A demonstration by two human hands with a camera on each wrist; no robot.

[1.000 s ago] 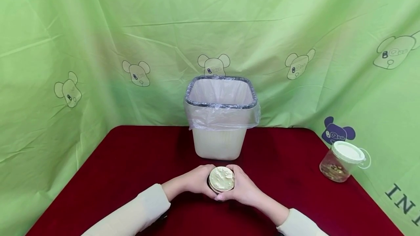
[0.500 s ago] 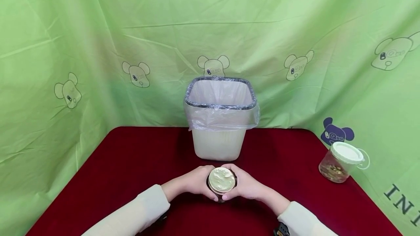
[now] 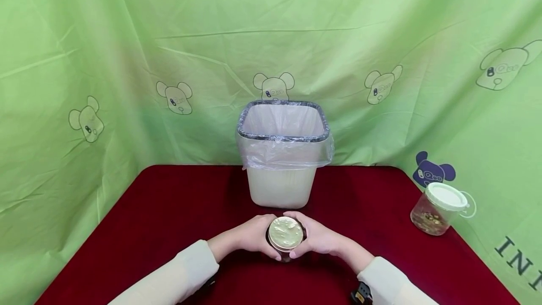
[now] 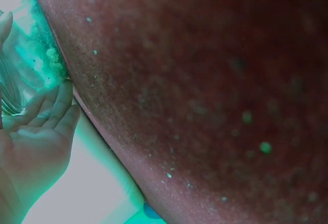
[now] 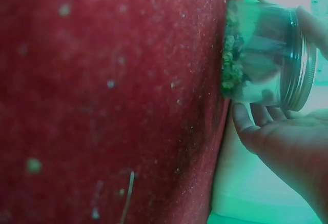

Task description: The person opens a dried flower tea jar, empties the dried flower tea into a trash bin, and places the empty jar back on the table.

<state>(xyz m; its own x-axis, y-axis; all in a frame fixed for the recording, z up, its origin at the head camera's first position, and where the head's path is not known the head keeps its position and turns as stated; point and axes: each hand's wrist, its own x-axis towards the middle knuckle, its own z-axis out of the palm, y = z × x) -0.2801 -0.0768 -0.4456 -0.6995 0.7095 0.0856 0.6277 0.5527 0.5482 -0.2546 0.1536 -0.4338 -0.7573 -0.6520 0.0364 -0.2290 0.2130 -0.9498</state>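
Observation:
Between both hands a clear jar (image 5: 261, 55) with a gold screw lid (image 3: 285, 232) stands upright, its base right at the red cloth. Yellow-green dried bits show in its bottom. My left hand (image 3: 256, 234) curves round the jar's left side, thumb in front, fingers behind. From the right, my right hand (image 3: 319, 238) grips the jar, its thumb at the near side just below the lid and its fingers round the far side. In the left wrist view the left hand's fingers (image 4: 59, 106) lie along the jar (image 4: 41, 49). The jar's body is mostly hidden from above.
A pale bin (image 3: 281, 187) lined with a clear plastic bag stands behind the hands. At the table's right edge is a clear tub (image 3: 429, 215) with a white lid and a loop handle, some dried bits inside. Green printed cloth (image 3: 203, 13) hangs around the red-covered table (image 3: 169, 201).
My right hand has shifted its hold slightly, its thumb moving to the right and its fingers further round the far side. The left hand stays nearly still on the jar.

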